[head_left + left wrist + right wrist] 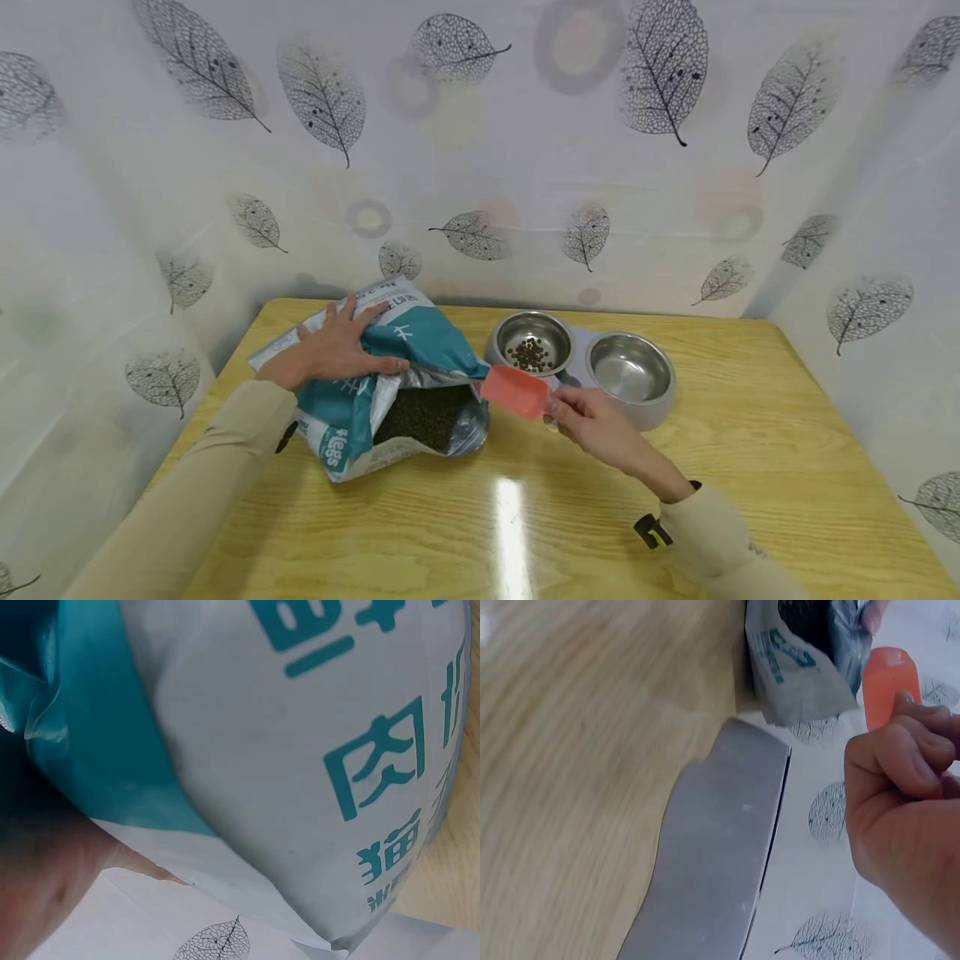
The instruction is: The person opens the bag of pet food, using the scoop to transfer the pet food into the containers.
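A teal and white pet-food bag (423,337) lies on its side, its open mouth facing the front right and dark kibble (423,417) showing inside. My left hand (333,346) rests on top with spread fingers; the left wrist view shows part of that hand (60,877) against the bag's printed side (240,727). Between thumb and fingers, my right hand (596,425) pinches the handle of a pink-red scoop (516,392). The scoop's head is raised beside the bag's mouth, close to the left steel bowl (555,367), which has some kibble at its bottom.
The right steel bowl (630,371) shares a grey double stand (720,832) with the left one. Everything stands on a wooden table (600,525). Behind and at both sides hangs a pale leaf-printed curtain (525,183), close to the table's back edge.
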A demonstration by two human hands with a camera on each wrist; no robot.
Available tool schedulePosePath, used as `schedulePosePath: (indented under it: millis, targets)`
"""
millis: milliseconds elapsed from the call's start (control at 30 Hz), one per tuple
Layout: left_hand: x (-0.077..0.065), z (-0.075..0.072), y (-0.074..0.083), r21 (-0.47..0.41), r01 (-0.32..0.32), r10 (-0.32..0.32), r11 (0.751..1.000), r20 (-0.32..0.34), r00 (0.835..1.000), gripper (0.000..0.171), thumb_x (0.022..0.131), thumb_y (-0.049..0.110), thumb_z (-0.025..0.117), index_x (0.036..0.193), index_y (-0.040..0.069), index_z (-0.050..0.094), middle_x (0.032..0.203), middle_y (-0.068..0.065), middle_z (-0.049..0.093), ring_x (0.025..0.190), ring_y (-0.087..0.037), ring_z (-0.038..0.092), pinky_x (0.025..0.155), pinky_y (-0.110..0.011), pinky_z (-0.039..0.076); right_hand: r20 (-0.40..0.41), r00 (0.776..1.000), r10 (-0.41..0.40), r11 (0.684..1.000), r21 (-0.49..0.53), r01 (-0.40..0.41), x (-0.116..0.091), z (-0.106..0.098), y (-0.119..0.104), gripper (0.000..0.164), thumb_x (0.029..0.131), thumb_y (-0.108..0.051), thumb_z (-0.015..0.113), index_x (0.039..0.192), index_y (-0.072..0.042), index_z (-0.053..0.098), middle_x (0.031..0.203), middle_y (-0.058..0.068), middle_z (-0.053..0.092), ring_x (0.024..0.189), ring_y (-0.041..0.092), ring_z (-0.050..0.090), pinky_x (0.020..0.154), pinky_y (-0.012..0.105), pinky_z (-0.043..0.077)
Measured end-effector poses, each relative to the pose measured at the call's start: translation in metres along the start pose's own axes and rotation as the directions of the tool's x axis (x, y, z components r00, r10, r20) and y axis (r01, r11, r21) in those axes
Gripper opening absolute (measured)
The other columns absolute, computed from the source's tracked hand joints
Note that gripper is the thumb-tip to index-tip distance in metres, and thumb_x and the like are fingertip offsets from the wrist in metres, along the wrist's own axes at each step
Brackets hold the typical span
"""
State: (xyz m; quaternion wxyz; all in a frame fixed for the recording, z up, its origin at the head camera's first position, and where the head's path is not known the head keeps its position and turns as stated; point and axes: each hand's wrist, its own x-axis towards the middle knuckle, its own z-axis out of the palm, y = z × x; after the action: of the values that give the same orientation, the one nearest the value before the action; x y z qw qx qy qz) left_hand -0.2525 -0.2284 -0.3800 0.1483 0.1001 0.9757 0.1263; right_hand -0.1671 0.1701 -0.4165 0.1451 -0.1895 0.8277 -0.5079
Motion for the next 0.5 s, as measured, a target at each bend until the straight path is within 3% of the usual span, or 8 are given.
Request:
schedulePosePath:
  millis: [200,500]
  targets:
    - [-0.001,0.000,0.000,-0.002,-0.002,0.002,1.000,-0.006,1.000,0.115,0.079,0.087,0.056,0.167,0.028,0.009,0.170,-0.029,-0.005,0.152,-0.063,-0.005,0.102,-0.093,0.004,0.097,0.995,0.002,0.999,-0.054,0.004,0.000,0.025,-0.006,0.033,0.108,-0.022,0.053,0.093,0.003,0.069,0.061,-0.004,0.045,0.051,0.002,0.036,0.048,0.020,0.030]
    - [0.000,0.001,-0.002,-0.001,0.003,-0.003,1.000,0.002,1.000,0.115,0.080,0.086,0.057,0.167,0.030,0.007,0.171,-0.027,-0.007,0.152,-0.061,-0.007,0.102,-0.093,0.002,0.061,0.998,-0.001,0.970,-0.242,0.016,0.014,0.056,-0.013,0.034,0.106,-0.020,0.054,0.085,-0.005,0.075,0.075,0.008,0.072,0.051,0.002,0.041,0.049,0.020,0.036]
